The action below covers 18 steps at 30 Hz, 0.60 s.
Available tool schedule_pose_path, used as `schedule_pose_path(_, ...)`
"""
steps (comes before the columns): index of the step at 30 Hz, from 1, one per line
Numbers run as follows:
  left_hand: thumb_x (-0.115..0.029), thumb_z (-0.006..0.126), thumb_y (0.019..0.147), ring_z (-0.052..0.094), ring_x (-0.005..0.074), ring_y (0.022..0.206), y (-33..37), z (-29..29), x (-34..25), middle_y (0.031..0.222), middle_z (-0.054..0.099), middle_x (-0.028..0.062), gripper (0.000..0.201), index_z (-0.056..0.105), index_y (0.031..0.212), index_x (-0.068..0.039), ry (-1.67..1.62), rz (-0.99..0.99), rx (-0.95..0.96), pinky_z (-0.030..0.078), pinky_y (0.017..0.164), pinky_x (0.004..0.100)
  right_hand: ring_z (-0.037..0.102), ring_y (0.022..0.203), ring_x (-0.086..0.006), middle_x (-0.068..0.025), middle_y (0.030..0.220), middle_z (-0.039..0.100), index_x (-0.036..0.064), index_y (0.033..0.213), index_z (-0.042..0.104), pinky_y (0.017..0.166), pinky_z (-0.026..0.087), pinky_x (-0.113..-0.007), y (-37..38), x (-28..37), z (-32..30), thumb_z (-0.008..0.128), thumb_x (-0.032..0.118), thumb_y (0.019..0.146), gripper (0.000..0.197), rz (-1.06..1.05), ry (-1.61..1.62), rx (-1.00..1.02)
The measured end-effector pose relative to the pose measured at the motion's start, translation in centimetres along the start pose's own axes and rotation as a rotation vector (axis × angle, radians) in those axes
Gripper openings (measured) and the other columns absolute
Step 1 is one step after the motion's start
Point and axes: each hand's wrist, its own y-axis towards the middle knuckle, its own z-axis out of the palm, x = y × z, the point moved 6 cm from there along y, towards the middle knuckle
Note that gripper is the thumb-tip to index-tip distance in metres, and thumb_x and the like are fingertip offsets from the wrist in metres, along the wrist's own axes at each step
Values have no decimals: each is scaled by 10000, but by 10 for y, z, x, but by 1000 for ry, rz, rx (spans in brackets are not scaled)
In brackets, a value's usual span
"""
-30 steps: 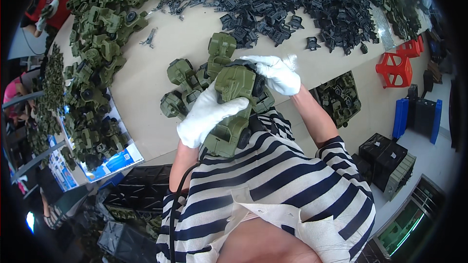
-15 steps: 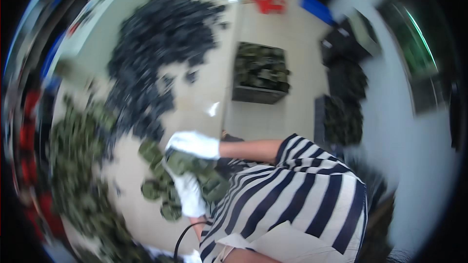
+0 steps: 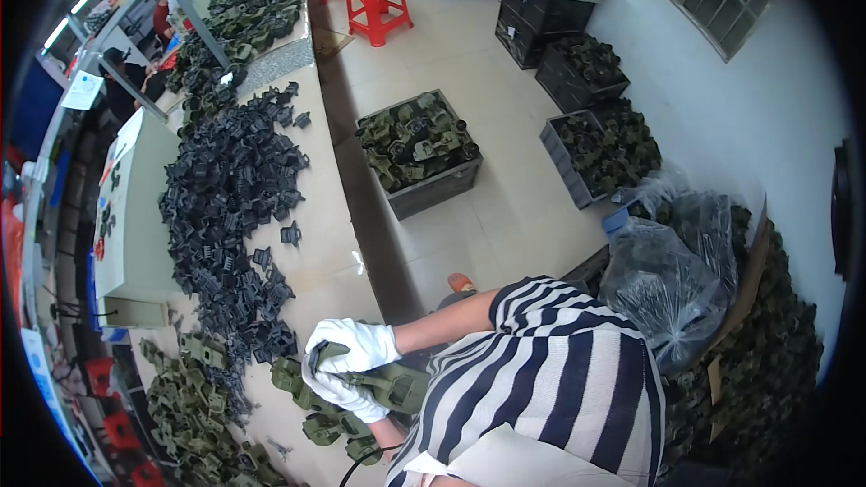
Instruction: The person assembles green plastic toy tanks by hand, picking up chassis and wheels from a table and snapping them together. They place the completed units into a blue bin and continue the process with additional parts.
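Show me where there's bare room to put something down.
Table: a mostly bare strip between the dark grey parts and the right edge. Floor: bare between the middle crate and the wall-side crates. Crowded: around the left hand, gripping a green vehicle, and the right hand, with more green bodies alongside, and under the green pile.

Even, fairly bright light; a lamp (image 3: 56,34) glares at upper left, the floor (image 3: 519,239) shines faintly, and the curved, black-rimmed left edge looks perhaps slightly soft.
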Motion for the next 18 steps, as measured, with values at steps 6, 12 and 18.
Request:
schedule_pose_path(6, -339, 413, 1020, 609, 286, 1009, -2, 35, -23, 1123, 623, 176, 433, 570, 1189, 28, 56, 10, -7, 493, 894, 425, 620, 900, -358, -154, 947, 642, 67, 984, 629, 814, 491, -449, 2, -2, -33, 663, 212, 880, 182, -35, 69, -89)
schedule_pose_path(12, -328, 413, 1030, 583, 300, 1017, -4, 112, -22, 1118, 609, 188, 424, 563, 1184, 37, 171, -57, 97, 451, 933, 421, 654, 883, -354, -151, 947, 670, 60, 986, 667, 772, 524, -426, -7, -27, -107, 640, 180, 898, 151, 13, 9, -206)
schedule_pose_path(18, -346, 412, 1041, 617, 257, 919, 25, 215, 26, 1062, 627, 146, 400, 557, 1162, 6, -121, -162, 240, 505, 829, 413, 361, 1419, -334, -219, 1538, 340, 66, 1534, 260, 1149, 331, -406, -16, -78, -204, 594, 484, 965, 781, 597, 190, 7)
